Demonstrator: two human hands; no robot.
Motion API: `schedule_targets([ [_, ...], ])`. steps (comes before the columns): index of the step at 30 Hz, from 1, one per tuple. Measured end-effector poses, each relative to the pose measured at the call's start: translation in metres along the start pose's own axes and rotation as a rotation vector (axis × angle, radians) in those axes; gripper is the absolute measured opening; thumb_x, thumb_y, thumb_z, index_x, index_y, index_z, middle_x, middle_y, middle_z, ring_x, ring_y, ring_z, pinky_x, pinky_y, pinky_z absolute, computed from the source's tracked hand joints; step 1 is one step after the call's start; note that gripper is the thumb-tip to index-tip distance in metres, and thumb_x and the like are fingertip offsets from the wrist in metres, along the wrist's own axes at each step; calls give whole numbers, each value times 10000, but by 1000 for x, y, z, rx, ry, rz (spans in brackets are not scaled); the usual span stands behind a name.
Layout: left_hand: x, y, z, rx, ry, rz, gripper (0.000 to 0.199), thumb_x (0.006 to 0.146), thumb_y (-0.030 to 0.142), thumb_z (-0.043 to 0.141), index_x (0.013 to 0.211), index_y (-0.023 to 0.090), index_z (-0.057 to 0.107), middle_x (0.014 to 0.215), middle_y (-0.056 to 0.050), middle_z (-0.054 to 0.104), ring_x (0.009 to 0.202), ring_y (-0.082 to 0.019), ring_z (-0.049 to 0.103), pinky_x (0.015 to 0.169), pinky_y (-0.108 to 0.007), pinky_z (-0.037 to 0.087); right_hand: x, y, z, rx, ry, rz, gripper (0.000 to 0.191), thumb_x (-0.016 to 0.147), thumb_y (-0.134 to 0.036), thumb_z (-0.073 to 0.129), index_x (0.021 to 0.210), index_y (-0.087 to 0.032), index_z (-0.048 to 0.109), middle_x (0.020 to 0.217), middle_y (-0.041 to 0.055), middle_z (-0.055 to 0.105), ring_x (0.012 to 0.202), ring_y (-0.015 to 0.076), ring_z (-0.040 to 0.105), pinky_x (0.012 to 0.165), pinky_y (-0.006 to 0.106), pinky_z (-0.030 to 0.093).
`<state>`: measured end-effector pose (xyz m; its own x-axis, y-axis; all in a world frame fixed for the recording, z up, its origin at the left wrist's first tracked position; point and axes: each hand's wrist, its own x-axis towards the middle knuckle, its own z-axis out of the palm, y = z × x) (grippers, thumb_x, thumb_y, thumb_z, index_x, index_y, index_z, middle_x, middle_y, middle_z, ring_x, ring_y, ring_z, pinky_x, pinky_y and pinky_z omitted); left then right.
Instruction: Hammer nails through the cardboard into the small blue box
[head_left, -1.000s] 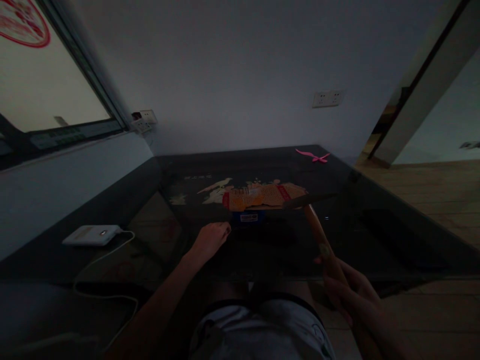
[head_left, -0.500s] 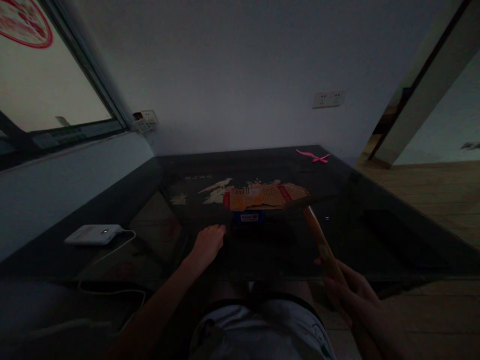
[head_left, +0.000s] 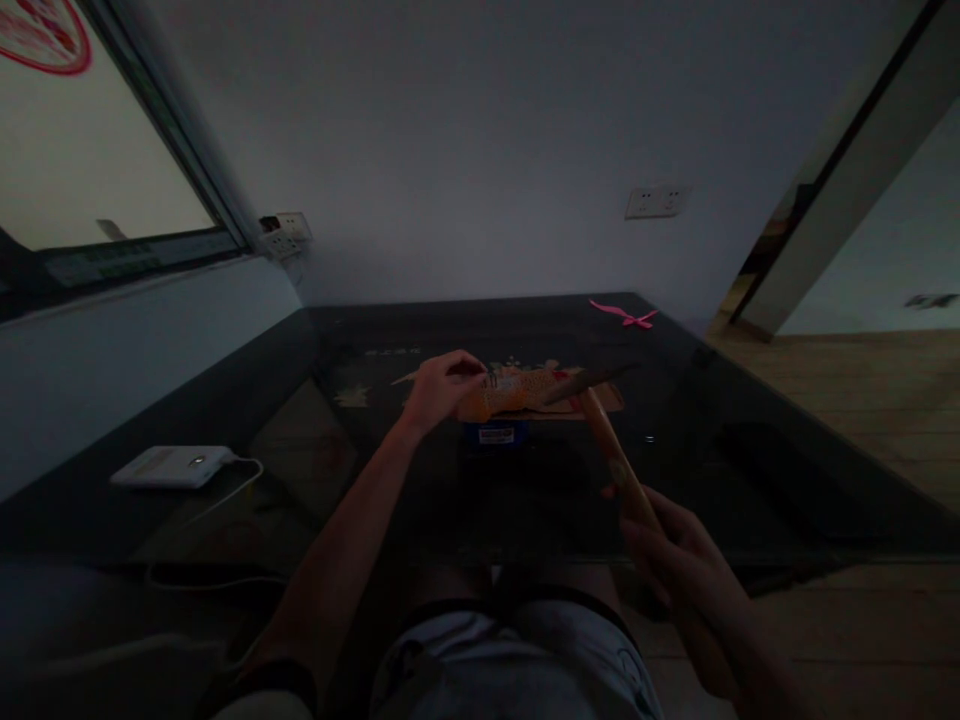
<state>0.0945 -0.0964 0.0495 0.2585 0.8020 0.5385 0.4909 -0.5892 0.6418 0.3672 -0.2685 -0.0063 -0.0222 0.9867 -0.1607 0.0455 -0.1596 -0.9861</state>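
Observation:
A piece of printed cardboard (head_left: 517, 393), orange with red bands, lies on a small blue box (head_left: 495, 434) on the dark glossy table. My left hand (head_left: 444, 388) is over the cardboard's left end, thumb and fingers brought together. Whatever those fingers pinch, if anything, is too dark and small to make out. In my right hand (head_left: 679, 545) is a hammer (head_left: 619, 460), gripped by its wooden handle. Its dark, narrow head appears over the right part of the cardboard; whether the two touch, I cannot tell.
On the left of the table (head_left: 420, 320) lies a white power bank (head_left: 174, 467) with a white cable (head_left: 244, 478) trailing over the front edge. A pink ribbon (head_left: 628, 317) rests at the back right. At the right is a dark flat object (head_left: 787, 480). Behind stands a wall with sockets (head_left: 658, 202).
My left hand has moved forward from the tabletop to the cardboard's left end. The hammer in my right hand has shifted left, its head now farther over the cardboard.

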Motion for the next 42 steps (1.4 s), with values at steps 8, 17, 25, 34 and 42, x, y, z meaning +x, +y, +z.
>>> schedule_targets([
  [8,41,-32,38,48,-121,32,130,744,256,639,777,131,656,790,-47,686,756,-153,625,745,-272,479,16,-15,6,-28,-34,-55,452,759,-428,616,1117,-156,570,537,-78,384,361,46,311,322,167,257],
  [17,32,-37,39,63,-164,-10,79,746,208,629,773,135,646,802,-38,677,743,-137,611,745,-271,477,27,-15,5,-57,-73,-34,449,759,-399,619,1133,-154,571,579,-68,382,393,53,321,333,175,257],
  [25,31,-43,41,-7,-166,-43,84,736,209,644,771,133,642,782,-35,670,742,-141,614,725,-264,477,40,-47,5,-246,-87,-110,380,779,-343,594,1114,-164,596,577,-54,431,443,70,393,374,168,322],
  [34,30,-41,44,10,-155,-137,91,732,211,650,777,132,651,766,-36,682,716,-147,618,707,-268,472,72,-110,6,-484,-241,-199,272,733,-251,617,982,-141,630,520,-70,458,346,53,399,300,156,314],
  [42,32,-50,47,38,-177,-119,108,725,210,662,804,137,669,820,-49,699,748,-158,632,745,-277,475,80,-130,5,-556,-235,-300,208,737,-275,631,907,-158,653,501,-68,491,322,61,421,294,172,312],
])
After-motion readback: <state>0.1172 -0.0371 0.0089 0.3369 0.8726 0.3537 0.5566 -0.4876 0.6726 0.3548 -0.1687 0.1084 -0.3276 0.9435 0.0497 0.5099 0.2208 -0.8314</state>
